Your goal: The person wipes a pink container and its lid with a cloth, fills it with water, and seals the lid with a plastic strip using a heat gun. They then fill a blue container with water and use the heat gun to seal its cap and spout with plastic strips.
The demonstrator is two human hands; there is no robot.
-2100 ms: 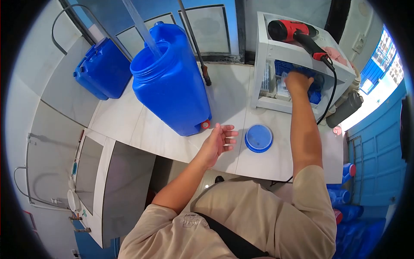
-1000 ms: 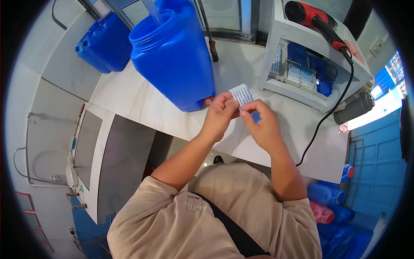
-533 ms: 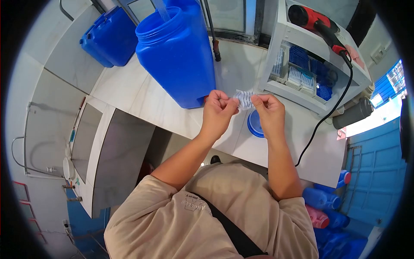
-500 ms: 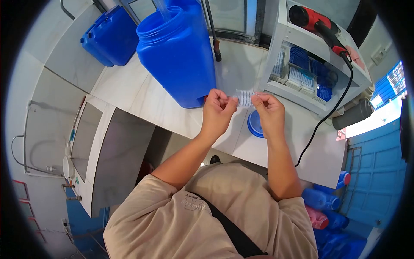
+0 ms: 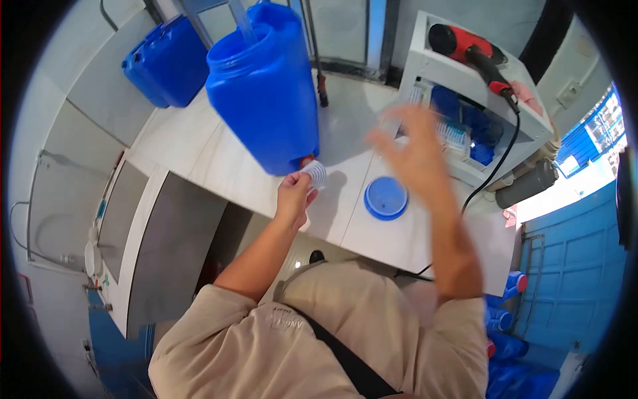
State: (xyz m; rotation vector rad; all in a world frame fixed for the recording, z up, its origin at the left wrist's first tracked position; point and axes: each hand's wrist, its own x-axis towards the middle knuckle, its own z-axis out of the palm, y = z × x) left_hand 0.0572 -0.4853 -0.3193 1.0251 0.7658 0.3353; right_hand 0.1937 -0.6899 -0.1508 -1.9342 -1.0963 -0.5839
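My left hand pinches a small clear plastic sheet with printed lines between thumb and fingers, just in front of the base of a large blue jug. The jug stands uncapped, with a clear tube or stream entering its mouth. A bit of red shows low on the jug behind the sheet. My right hand is raised over the counter near the white shelf unit, blurred by motion, its thumb and fingers apart and nothing visible in them. Below it, a round blue lid lies on the counter.
A red and black heat gun or dryer rests on the white shelf unit, its cord trailing down. Baskets with blue items sit inside. Another blue jug stands at back left. Several jugs are on the floor, lower right.
Both hands held the plastic sheet before. Now only my left hand holds it, lower and further left, while my right hand has let go and risen towards the shelf.
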